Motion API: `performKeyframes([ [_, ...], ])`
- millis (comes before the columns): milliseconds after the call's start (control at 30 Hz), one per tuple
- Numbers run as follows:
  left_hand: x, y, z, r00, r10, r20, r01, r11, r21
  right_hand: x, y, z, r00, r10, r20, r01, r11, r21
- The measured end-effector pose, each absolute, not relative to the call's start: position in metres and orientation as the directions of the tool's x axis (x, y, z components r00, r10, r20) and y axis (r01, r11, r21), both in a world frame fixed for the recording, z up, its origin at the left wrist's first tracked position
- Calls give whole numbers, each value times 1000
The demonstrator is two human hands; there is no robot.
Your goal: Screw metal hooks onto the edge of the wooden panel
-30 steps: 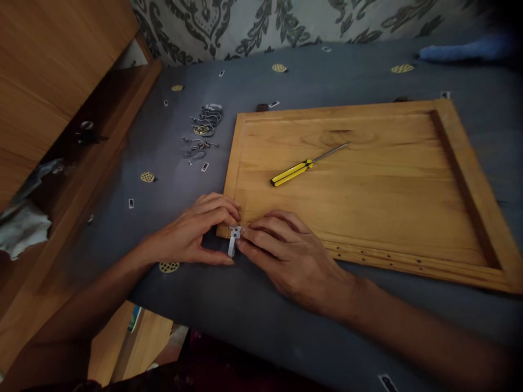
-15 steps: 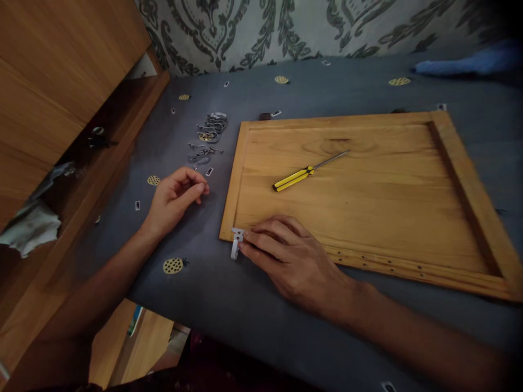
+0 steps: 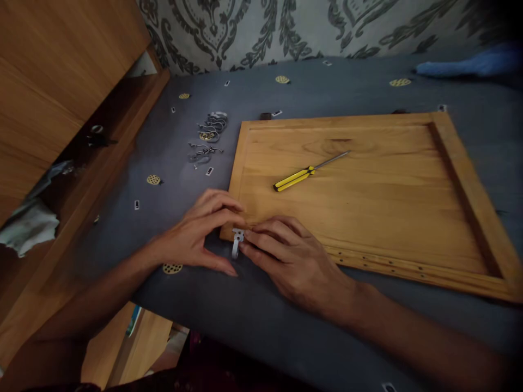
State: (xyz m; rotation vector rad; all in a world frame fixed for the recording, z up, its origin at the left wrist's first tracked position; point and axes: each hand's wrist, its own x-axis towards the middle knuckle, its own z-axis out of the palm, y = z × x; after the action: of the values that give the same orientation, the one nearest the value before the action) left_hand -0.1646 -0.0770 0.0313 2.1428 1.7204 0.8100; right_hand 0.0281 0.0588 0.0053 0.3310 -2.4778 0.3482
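Pale metal, right there between the two hands: a small bracket (image 3: 238, 235) sits at the wooden panel's (image 3: 388, 201) edge, its arm poking out past the wood. The right hand (image 3: 290, 258) has it held by thumb and forefinger, presumably to keep it lined up. And the left hand (image 3: 200, 234), thumb and fingers spread wide, arches around the other side, apparently ready to steady it. From here, both wrists look low, forearms angling inward. Beyond the right hand, a yellow screwdriver (image 3: 293, 179) lies handily on the panel; loose hardware (image 3: 214, 125) gathers beyond the left.
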Motion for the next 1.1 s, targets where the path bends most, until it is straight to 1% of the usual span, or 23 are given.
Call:
performKeyframes([
  [67,-161,-76,27,176,961,215,805,-266,530,28,59,5,-787,-153,598,-314,933,-175],
  [200,-159,-75,25,185,968,172,810,-249,531,28,58,4,-787,-148,598,-316,930,-186],
  [500,-162,-76,28,180,969,170,770,-246,589,28,58,5,-794,-148,590,-298,940,-165],
  [700,-161,-74,31,180,968,174,751,-249,611,27,58,6,-790,-148,595,-306,936,-172],
  [1100,-160,-72,33,186,968,166,752,-249,610,28,59,6,-788,-146,599,-310,933,-181],
])
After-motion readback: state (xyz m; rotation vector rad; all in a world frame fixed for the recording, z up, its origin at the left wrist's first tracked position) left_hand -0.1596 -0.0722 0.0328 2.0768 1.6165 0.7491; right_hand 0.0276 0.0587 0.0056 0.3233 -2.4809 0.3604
